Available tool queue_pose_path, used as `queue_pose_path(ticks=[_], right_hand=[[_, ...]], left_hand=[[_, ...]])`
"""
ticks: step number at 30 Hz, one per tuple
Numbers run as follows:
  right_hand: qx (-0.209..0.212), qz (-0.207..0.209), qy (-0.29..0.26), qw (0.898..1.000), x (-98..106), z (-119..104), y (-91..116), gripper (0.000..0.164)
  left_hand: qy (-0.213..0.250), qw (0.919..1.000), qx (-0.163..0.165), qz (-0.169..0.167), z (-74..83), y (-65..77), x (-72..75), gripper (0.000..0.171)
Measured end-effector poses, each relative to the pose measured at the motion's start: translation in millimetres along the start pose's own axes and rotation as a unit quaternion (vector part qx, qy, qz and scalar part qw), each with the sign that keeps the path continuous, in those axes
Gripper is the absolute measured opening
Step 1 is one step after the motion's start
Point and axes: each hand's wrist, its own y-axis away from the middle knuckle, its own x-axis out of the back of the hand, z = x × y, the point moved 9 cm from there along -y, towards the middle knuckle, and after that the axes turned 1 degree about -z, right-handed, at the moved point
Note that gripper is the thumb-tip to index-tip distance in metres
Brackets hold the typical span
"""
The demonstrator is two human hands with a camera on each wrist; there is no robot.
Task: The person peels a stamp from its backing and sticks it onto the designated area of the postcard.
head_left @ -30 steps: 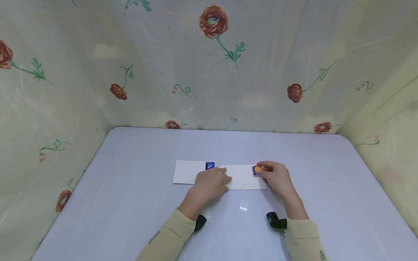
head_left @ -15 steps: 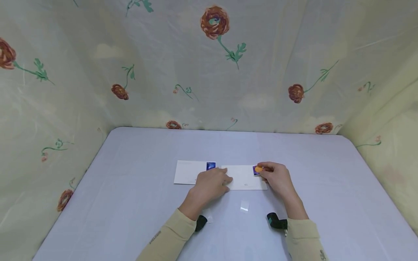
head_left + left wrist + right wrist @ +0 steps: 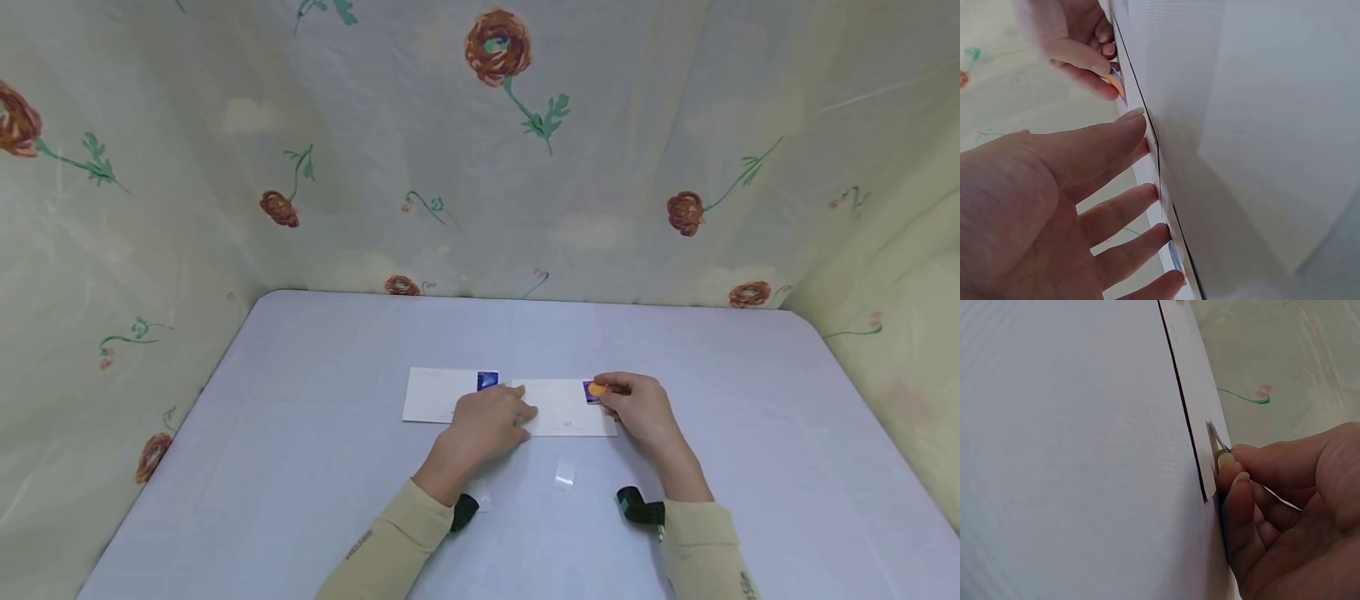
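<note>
Two white envelopes lie side by side on the table. The left envelope (image 3: 435, 397) bears a dark blue stamp (image 3: 487, 380) in its upper right corner. Across the inner ends of both rests my left hand (image 3: 486, 423), its fingers spread and touching the right envelope (image 3: 555, 408). At that envelope's upper right corner my right hand (image 3: 639, 410) pinches a purple stamp (image 3: 589, 396) with an orange disc, between thumb and forefinger. In the right wrist view the edge of the stamp (image 3: 1215, 436) stands tilted up from the paper. The fingertips partly hide it.
A small clear, shiny rectangle (image 3: 565, 475) lies on the white table (image 3: 337, 500) in front of the envelopes. Another clear piece (image 3: 483, 497) shows beside the left wrist. Black wrist devices (image 3: 640, 507) hang below the forearms. A flowered curtain (image 3: 600, 167) surrounds the table.
The head view has shifted slightly, so everything sits a little further right in it. Hands, envelopes and stamps keep almost the same positions; the right hand still pinches the purple stamp.
</note>
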Motion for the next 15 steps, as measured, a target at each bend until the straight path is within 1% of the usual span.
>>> queue_pose_path(ticks=[8,15], right_hand=[[-0.001,-0.005,0.017,1.000,-1.0,-1.0,-0.5,0.034],[-0.004,-0.007,0.037,0.999,-3.4,-1.3,-2.2,0.034]], left_hand=[[-0.007,1.0000,-0.003,0.002,1.1,-0.6,-0.7,0.037],[0.000,1.0000,0.001,0.004,0.4,0.9,-0.1,0.036]])
